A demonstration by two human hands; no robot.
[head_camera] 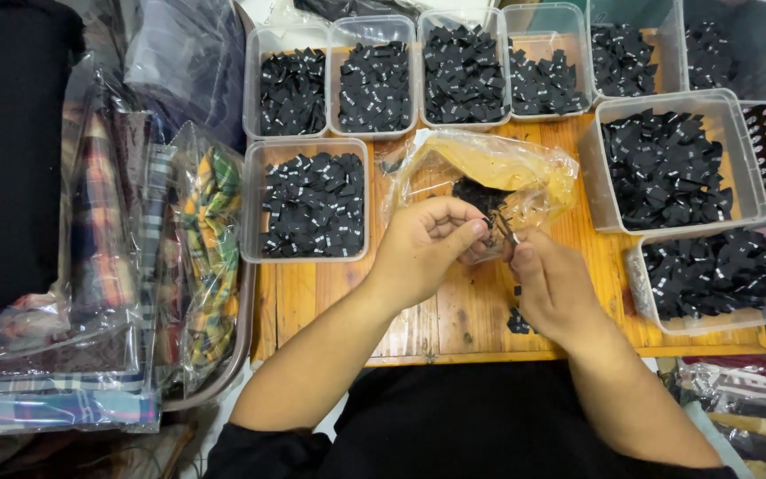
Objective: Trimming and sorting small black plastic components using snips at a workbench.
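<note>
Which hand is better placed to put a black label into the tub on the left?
Probably the left hand: it lies right beside that tub of black labels. The right hand sits farther away, past the plastic bag.

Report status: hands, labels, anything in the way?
Left hand and right hand both pinch a small black label at the bag mouth. Loose labels on table. Tubs surround; nothing blocks.

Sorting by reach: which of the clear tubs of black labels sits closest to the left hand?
The tub just left of the left hand, alone in the second row, beside the plaid fabric bags; the others sit farther back or right.
</note>
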